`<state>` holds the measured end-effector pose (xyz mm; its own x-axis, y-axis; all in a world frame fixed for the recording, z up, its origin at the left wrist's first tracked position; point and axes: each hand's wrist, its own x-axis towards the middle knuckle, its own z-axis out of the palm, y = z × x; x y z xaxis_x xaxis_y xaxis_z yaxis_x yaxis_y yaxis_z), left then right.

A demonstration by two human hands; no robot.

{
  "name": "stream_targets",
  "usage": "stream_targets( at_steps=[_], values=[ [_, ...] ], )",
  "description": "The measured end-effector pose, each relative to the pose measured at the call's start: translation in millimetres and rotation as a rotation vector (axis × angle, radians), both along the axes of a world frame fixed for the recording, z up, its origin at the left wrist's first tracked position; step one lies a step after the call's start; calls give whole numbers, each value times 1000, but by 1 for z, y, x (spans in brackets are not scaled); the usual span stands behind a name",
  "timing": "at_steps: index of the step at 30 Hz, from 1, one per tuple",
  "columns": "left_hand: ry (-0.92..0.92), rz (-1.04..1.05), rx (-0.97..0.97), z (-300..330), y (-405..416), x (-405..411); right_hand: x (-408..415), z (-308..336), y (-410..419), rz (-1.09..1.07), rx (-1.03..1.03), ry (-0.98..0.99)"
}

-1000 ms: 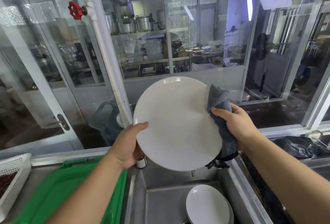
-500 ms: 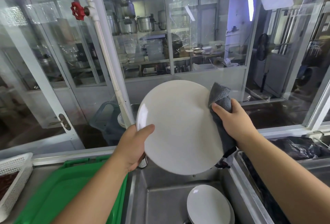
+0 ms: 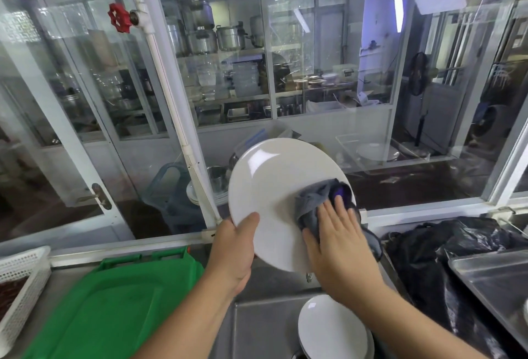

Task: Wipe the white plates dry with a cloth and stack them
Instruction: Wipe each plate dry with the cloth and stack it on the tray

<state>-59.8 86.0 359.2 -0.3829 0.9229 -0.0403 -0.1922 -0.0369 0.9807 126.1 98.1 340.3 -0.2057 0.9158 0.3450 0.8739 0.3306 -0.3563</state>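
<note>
Steel sink (image 3: 257,327) is the landmark for every place below. Green tray (image 3: 114,310) lies just left of it; black bag (image 3: 445,247) lies to its right. White plate (image 3: 283,201) is held above the sink, tilted with its face toward the person, lower edge over the sink's back rim. More plates (image 3: 333,330) sit stacked inside the sink, directly below the held one and nearer the person. Left hand (image 3: 234,253) grips the plate at its lower-left rim, thumb curled over the face, fingers hidden behind. Right hand (image 3: 340,241) lies flat, fingers straight and slightly spread, pressing the grey cloth (image 3: 317,204) against the plate's lower-right face. Cloth is bunched under and beyond the fingertips, and a tail hangs past the plate's right edge. Judgement: wiping of the face is under way, stacking not yet. Undried face appears to lie up and left of the right hand, so the next stroke likely sweeps that way across the centre, with the left hand bracing the opposite rim against the push.
</note>
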Motion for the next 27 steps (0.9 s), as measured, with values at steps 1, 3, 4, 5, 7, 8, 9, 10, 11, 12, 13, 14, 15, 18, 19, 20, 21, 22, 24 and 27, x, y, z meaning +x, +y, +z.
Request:
stream_targets(
  at_steps=[1, 3, 4, 5, 7, 8, 9, 10, 11, 12, 13, 14, 15, 18, 19, 20, 21, 22, 24, 27],
  values=[
    [-4, -1, -2, -2, -1, 3, -5, -3, -7, 66, -6, -3],
    [8, -17, -7, -5, -3, 7, -12, -5, -16, 211, -8, 3],
    [27, -34, -5, -6, -5, 8, -13, -2, -15, 274, 7, -1],
    [47, -52, -2, -7, -6, 6, -13, 2, -12, 325, 34, -10],
    [87, -75, 9, -9, -6, 2, -13, 16, 1, 409, 89, -45],
    [111, -85, 21, -8, -6, 0, -12, 24, 8, 439, 109, -71],
    [143, -102, 40, -6, -8, -1, -12, 32, 16, 460, 129, -92],
    [183, -127, 64, -3, -9, 0, -12, 41, 24, 468, 152, -101],
    [233, -152, 82, 0, -10, 1, -13, 49, 31, 466, 175, -94],
    [281, -164, 95, 1, -11, 3, -13, 58, 37, 455, 196, -75],
    [313, -164, 104, 1, -11, 4, -13, 67, 44, 440, 212, -53],
    [324, -159, 113, 1, -11, 5, -13, 75, 49, 427, 224, -34],
    [325, -151, 124, 0, -10, 5, -13, 81, 54, 411, 232, -18],
    [303, -118, 166, 2, -9, 3, -6, 93, 63, 343, 241, 28],
    [282, -105, 177, 3, -9, 1, -2, 94, 64, 311, 239, 40],
    [257, -92, 185, 4, -9, 0, 2, 94, 64, 277, 230, 50],
    [230, -77, 188, 5, -9, -1, 6, 93, 63, 239, 215, 60],
    [213, -62, 188, 6, -8, -2, 9, 89, 61, 198, 193, 69],
    [207, -29, 180, 7, -7, -4, 15, 77, 54, 120, 135, 78],
    [194, 32, 172, 8, -6, -4, 15, 49, 32, 84, 80, 94]
  ],
)
